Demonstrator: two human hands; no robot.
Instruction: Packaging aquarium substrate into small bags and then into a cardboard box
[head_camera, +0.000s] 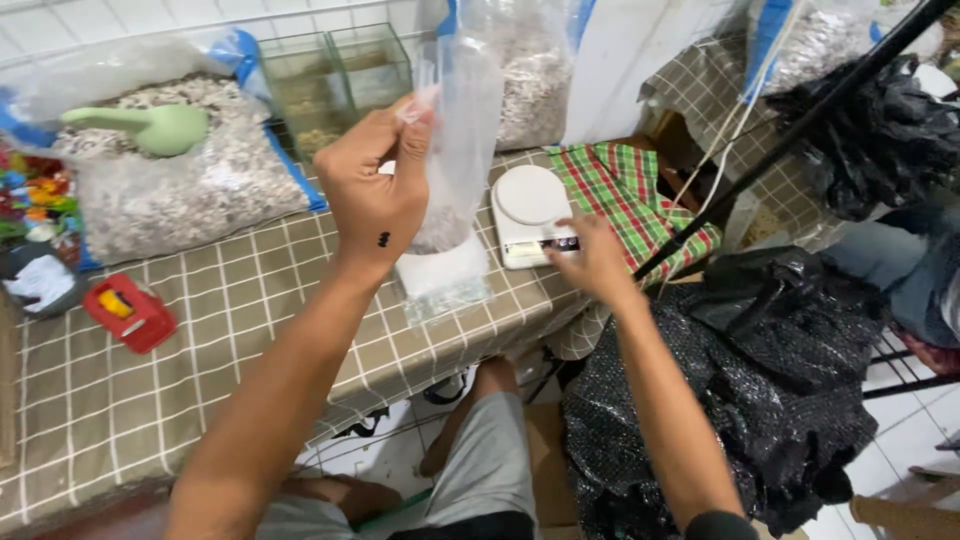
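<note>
My left hand (375, 190) is raised above the checked table (130, 400) and pinches the top edge of a clear plastic bag (458, 130). The bag hangs upright with pale gravel-like bits in its bottom. Under it lies a flat stack of clear bags (445, 283). My right hand (592, 258) reaches to the front edge of a small white kitchen scale (530, 212), fingers touching its button strip. The scale's round plate is bare.
A large open sack of gravel-like bits (190, 190) with a green scoop (150, 127) lies at the back left, next to two glass tanks (335, 80). A red holder (130, 313) sits on the left. Black plastic bags (760, 400) pile at the right.
</note>
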